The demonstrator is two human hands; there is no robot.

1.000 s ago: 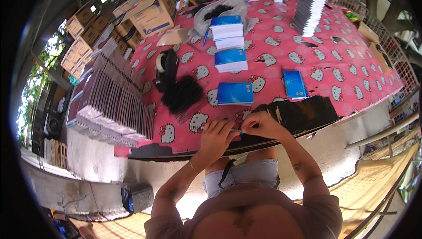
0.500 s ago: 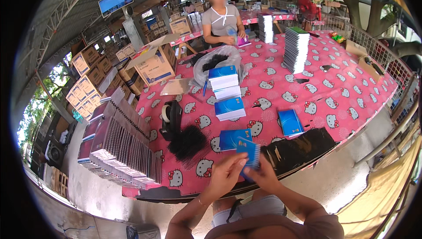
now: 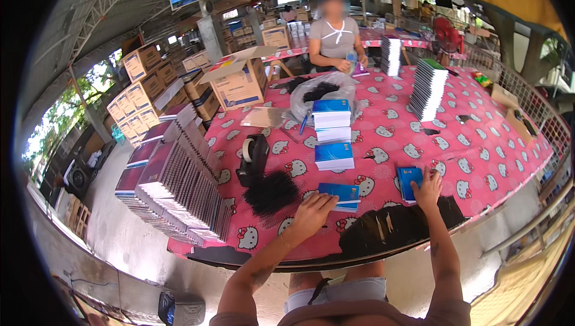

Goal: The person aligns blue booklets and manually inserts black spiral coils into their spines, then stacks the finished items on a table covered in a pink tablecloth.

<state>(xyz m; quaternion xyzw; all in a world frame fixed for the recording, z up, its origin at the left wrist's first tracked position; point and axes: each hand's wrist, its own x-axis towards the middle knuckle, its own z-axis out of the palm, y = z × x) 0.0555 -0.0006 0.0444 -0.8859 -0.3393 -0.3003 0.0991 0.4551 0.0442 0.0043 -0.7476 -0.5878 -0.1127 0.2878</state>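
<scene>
My left hand [image 3: 315, 212] is at the near-left edge of a small stack of blue notebooks [image 3: 342, 192]; its fingers are bent together on the top blue notebook, which lies askew over the one beneath. To the right, my right hand [image 3: 427, 189] rests on the edge of blue spiral notebooks [image 3: 408, 181], its fingers spread over the right side. Beyond my left hand stand stacks of blue-covered notebooks without visible spirals [image 3: 334, 156]. A tangled heap of black binding coils [image 3: 272, 195] lies left of my left hand.
Tall stacks of dark red spiral notebooks [image 3: 171, 176] fill the table's left end. A black tape dispenser [image 3: 254, 159], a plastic bag of black coils [image 3: 323, 93] and notebook towers [image 3: 429, 89] stand farther off. Across the pink table [image 3: 383, 146], a person [image 3: 335, 38] handles something.
My hands have parted. The spiral notebook they held between them now appears to lie on the right pile under my right hand, while my left hand has reached the middle stack. The view has shifted left.
</scene>
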